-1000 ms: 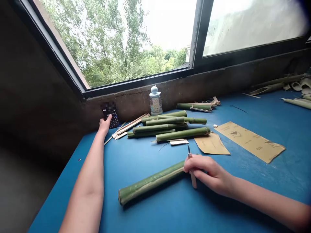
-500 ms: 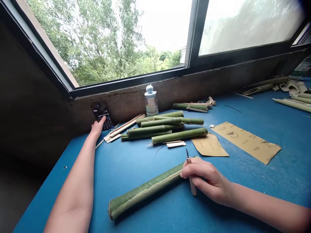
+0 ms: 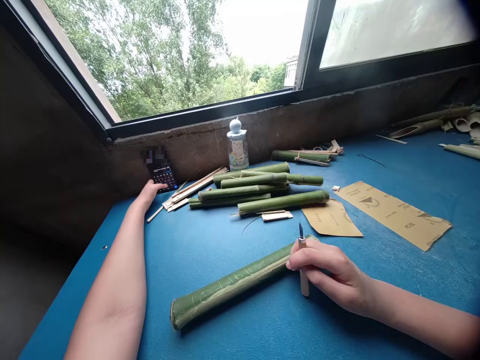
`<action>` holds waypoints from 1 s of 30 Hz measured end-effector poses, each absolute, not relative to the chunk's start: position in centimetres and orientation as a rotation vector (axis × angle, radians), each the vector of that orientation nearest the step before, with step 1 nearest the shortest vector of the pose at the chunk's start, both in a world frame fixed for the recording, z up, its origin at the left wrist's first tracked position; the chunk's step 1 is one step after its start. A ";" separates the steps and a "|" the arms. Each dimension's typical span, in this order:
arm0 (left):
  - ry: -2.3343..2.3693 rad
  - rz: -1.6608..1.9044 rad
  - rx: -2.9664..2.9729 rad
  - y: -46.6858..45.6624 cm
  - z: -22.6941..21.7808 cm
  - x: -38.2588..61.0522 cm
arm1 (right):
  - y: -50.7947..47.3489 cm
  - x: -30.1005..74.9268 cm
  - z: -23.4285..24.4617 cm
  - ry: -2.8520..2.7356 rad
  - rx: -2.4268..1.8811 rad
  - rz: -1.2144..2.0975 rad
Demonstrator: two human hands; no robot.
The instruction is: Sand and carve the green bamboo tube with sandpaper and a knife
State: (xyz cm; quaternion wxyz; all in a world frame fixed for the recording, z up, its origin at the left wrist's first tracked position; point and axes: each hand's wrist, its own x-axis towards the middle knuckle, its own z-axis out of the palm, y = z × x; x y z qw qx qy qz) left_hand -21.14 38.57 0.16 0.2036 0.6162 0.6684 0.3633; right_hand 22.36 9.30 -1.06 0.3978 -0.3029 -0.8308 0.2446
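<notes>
While pinching an upright craft knife (image 3: 303,272) in the right hand (image 3: 332,275): grip closed round the wooden handle, just over the end of a green bamboo tube (image 3: 228,287).

Tube lying slantwise on the blue table (image 3: 93,285), well apart from the heaped bamboo lengths (image 3: 243,192). Left hand (image 3: 148,194) loosely open, holding nothing, fingertips on a black calculator (image 3: 164,178). Sandpaper sheets (image 3: 393,215) beyond the blade.

On the blue table (image 3: 217,340), a pile of green bamboo tubes (image 3: 255,192) lies at twelve o'clock, with a glass jar (image 3: 237,149) behind it on the table by the sill. Sandpaper sheets (image 3: 393,215) lie at two o'clock, wooden strips (image 3: 189,192) at eleven.
</notes>
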 end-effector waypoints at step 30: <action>1.527 0.315 2.427 10.2 9.4 -12.9 | 8.4 22.8 -0.7 -2.034 -0.885 0.683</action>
